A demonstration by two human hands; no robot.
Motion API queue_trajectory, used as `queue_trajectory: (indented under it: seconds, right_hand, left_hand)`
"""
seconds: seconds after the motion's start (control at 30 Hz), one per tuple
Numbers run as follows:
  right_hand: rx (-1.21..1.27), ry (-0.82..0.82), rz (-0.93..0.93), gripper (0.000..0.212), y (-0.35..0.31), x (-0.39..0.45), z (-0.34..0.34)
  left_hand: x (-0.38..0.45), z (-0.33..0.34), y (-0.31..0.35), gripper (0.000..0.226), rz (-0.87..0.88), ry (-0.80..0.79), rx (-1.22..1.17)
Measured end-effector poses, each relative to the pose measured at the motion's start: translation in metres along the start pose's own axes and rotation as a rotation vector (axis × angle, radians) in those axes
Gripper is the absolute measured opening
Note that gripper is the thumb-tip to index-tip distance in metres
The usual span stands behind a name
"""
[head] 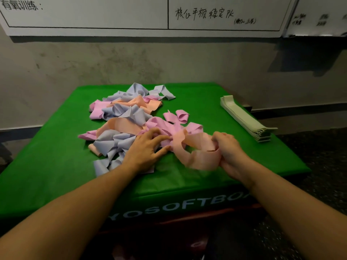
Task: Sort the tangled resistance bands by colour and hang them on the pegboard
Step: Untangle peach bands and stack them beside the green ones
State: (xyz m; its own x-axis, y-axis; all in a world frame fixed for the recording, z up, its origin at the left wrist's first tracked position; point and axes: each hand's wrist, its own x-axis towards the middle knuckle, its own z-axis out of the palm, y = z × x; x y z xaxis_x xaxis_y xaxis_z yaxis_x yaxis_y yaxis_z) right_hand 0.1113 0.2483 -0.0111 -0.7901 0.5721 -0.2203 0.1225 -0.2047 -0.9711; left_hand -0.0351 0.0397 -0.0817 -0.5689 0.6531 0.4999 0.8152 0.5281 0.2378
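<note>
The step in hand looks like untangling: the right hand (230, 147) is clamped on a peach band (197, 149) at centre right, while the left hand (148, 147), fingers spread, pins the tangled pile (124, 117) mid-frame on the green bench (47, 156). Next, I judge, the peach band must be drawn clear of the pink ones; no pegboard shows.

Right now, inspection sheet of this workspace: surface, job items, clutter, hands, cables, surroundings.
Surface: green cloth over a box, printed lettering on its front.
Job items: tangled pile of pink, lavender and peach bands; pale green bands stacked flat at right.
Clutter: nothing seen.
Hands: left hand pressing on the pile; right hand gripping a peach band.
Cables: nothing seen.
Surroundings: concrete wall, whiteboard with handwriting; no pegboard visible.
</note>
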Motion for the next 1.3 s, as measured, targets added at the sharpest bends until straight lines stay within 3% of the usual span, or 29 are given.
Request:
queue_trajectory:
  seconds: [0.13,0.3,0.4,0.5,0.57,0.63,0.73,0.9,1.03,1.13,1.2,1.3]
  right_hand:
    - [-0.028,-0.017,0.077,0.033,-0.001,-0.008,-0.016]
    - [-0.065,-0.203,0.068,0.025,-0.007,-0.025,-0.027]
    - [-0.016,-0.268,0.054,0.022,-0.011,-0.035,-0.027]
    - [0.048,-0.310,0.006,0.008,-0.017,-0.043,-0.025]
    - [0.107,-0.333,-0.025,0.006,-0.021,-0.050,-0.022]
    - [0.136,-0.351,-0.056,0.006,-0.025,-0.057,-0.020]
    - [0.149,-0.362,-0.079,0.001,-0.031,-0.065,-0.020]
    - [0.222,-0.449,-0.065,0.003,-0.043,-0.083,-0.020]
    - [0.273,-0.511,0.002,0.032,-0.050,-0.100,-0.021]
    - [0.264,-0.579,0.049,0.041,-0.055,-0.116,-0.021]
    - [0.213,-0.549,0.013,0.034,-0.060,-0.125,-0.022]
    - [-0.018,-0.370,-0.087,0.025,-0.064,-0.131,-0.029]
  left_hand:
    - [0.000,0.001,0.004,0.054,0.002,-0.034,0.095]
    - [0.012,-0.009,0.016,0.043,0.057,-0.235,0.437]
    - [0.028,-0.023,0.043,0.045,0.000,-0.324,0.468]
    - [0.035,-0.037,0.079,0.050,-0.176,-0.233,-0.035]
    - [0.029,-0.046,0.100,0.041,-0.201,-0.179,-0.499]
    - [0.017,-0.057,0.121,0.033,-0.206,-0.220,-0.736]
    - [-0.002,-0.060,0.135,0.014,-0.212,-0.233,-0.777]
    - [-0.030,-0.065,0.142,0.016,-0.241,-0.292,-0.821]
    - [-0.047,-0.077,0.159,0.028,-0.258,-0.404,-0.904]
    - [-0.058,-0.085,0.174,0.028,-0.277,-0.352,-0.908]
    - [-0.065,-0.092,0.181,0.028,-0.295,-0.281,-0.935]
    - [-0.072,-0.106,0.190,0.026,-0.333,-0.220,-1.035]
